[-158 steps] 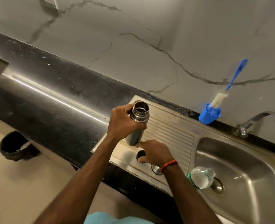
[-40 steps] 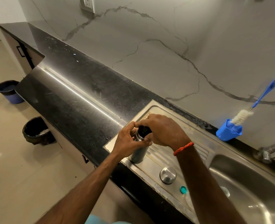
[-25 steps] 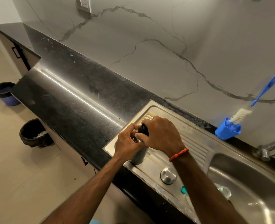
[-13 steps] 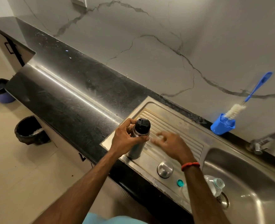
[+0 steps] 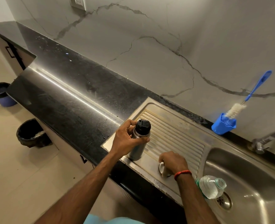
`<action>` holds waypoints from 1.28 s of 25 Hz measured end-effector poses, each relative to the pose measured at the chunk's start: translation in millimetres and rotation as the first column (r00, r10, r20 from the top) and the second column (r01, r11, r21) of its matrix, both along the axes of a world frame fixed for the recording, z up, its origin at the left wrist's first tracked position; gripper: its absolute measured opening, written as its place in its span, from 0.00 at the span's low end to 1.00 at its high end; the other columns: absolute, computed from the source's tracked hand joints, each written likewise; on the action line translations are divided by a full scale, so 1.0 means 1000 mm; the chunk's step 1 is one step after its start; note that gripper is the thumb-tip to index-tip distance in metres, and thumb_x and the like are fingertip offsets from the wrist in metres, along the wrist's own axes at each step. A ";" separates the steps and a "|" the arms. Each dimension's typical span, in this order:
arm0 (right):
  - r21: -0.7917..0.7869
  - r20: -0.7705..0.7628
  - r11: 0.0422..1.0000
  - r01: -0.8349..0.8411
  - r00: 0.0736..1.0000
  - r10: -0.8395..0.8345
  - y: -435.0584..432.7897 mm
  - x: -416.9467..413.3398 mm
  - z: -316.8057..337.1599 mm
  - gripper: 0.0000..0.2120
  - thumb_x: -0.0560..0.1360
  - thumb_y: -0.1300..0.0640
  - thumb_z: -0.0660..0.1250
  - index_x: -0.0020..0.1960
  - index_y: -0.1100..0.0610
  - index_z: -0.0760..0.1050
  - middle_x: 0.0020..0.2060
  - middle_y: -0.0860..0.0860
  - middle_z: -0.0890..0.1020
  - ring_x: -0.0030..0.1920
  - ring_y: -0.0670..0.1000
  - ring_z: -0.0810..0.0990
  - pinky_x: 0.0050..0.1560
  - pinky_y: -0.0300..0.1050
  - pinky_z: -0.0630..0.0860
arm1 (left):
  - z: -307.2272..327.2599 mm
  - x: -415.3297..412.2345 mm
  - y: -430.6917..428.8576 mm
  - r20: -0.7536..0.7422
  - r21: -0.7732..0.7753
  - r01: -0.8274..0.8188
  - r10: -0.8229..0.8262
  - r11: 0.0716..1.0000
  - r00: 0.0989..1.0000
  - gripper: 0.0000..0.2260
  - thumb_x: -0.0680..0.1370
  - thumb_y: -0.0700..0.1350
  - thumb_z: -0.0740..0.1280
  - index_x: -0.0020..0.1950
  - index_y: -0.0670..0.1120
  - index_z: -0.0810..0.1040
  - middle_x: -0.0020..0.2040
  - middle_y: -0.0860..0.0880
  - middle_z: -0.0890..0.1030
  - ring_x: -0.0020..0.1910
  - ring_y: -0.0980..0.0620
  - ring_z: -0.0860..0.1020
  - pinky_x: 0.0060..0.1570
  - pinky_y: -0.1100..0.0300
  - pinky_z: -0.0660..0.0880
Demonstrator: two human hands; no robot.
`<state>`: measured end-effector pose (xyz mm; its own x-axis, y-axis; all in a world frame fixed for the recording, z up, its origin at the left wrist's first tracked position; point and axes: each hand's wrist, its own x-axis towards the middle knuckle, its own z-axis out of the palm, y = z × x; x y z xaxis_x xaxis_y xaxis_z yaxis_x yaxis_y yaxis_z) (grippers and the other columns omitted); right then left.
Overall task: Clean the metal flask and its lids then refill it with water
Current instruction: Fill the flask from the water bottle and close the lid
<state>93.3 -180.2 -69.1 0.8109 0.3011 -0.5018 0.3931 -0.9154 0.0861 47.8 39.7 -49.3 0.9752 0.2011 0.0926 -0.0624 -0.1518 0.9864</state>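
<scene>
Fingers (image 5: 129, 122) and thumb of my left hand (image 5: 125, 141) are wrapped round the upper body of the metal flask (image 5: 137, 146), just below its neck ring, in a firm closed grip. The right hand (image 5: 174, 161) is curled down over the steel cap (image 5: 163, 171) and seems to have hold of it, though the hand hides most of the cap.

The flask stands on the ribbed drainboard (image 5: 174, 131) near its front left corner, base on the steel. The black stopper (image 5: 143, 126) sits in its mouth. I judge it rigid and smooth-walled, probably wet and therefore slippery, and weighty if it now holds water. So the place to hold is where my left hand is, high on the barrel under the ring, which gives the fingers a ledge. The cap is light and hard, and best taken by its rim.

Its long axis runs bottom to top, mouth upward. It reads as upright, and I take the slight lean to be the wide lens.

Further out, a plastic bottle (image 5: 212, 186) lies in the sink basin (image 5: 254, 167), and a bottle brush (image 5: 237, 109) stands in a blue holder (image 5: 223, 125) by the wall.
</scene>
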 end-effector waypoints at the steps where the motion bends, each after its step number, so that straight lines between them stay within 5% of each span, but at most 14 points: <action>1: 0.043 0.019 0.999 0.013 1.000 -0.014 -0.001 0.002 0.008 0.27 0.67 0.54 0.79 0.64 0.47 0.77 0.59 0.51 0.81 0.59 0.55 0.81 0.58 0.51 0.78 | 0.000 0.000 0.000 -0.001 0.006 0.003 -0.003 1.000 1.000 0.27 0.66 0.48 0.83 0.61 0.51 0.75 0.54 0.53 0.86 0.53 0.58 0.84 0.49 0.65 0.80; 6: 0.370 0.006 0.928 0.050 0.998 -0.057 0.006 0.019 0.096 0.33 0.70 0.52 0.78 0.69 0.46 0.66 0.61 0.53 0.80 0.57 0.53 0.80 0.60 0.53 0.79 | -0.002 0.000 0.002 -0.012 0.018 0.000 0.000 1.000 1.000 0.28 0.66 0.51 0.83 0.60 0.52 0.75 0.52 0.54 0.86 0.52 0.57 0.85 0.55 0.55 0.82; 13: 0.574 0.235 0.769 -0.283 0.956 0.177 0.043 0.015 0.192 0.27 0.68 0.55 0.79 0.64 0.48 0.73 0.55 0.50 0.80 0.48 0.48 0.82 0.52 0.45 0.82 | -0.005 0.001 0.002 -0.013 0.002 -0.017 0.017 1.000 1.000 0.29 0.63 0.55 0.83 0.59 0.55 0.75 0.51 0.53 0.87 0.51 0.54 0.85 0.56 0.44 0.82; 18: 0.492 0.230 0.747 -0.446 0.895 0.383 0.076 0.025 0.177 0.26 0.67 0.55 0.80 0.63 0.48 0.77 0.55 0.48 0.82 0.51 0.47 0.80 0.53 0.43 0.80 | -0.004 0.002 0.001 0.007 -0.016 -0.016 0.016 1.000 1.000 0.31 0.64 0.49 0.84 0.62 0.54 0.74 0.51 0.51 0.87 0.50 0.52 0.86 0.54 0.46 0.83; 27: 0.388 0.066 0.834 -0.393 0.914 0.400 0.098 0.031 0.153 0.32 0.69 0.63 0.77 0.70 0.49 0.74 0.62 0.51 0.81 0.60 0.53 0.80 0.60 0.49 0.80 | -0.011 0.006 0.003 -0.008 0.060 -0.067 0.068 0.996 0.998 0.37 0.60 0.56 0.85 0.65 0.55 0.73 0.58 0.54 0.84 0.56 0.53 0.84 0.55 0.51 0.83; 32: 0.320 0.123 0.880 -0.350 0.937 0.328 0.099 0.027 0.161 0.27 0.73 0.52 0.76 0.70 0.53 0.75 0.60 0.52 0.81 0.56 0.52 0.80 0.50 0.39 0.75 | -0.012 0.005 0.003 0.005 0.078 -0.064 0.064 0.995 0.998 0.35 0.60 0.58 0.85 0.62 0.56 0.73 0.54 0.53 0.85 0.53 0.53 0.85 0.52 0.51 0.84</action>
<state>120.4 -81.1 91.6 0.6555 0.7030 -0.2758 0.6886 -0.7064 -0.1639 53.0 42.6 -61.3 0.9603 0.2549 0.1130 -0.0527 -0.2321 0.9713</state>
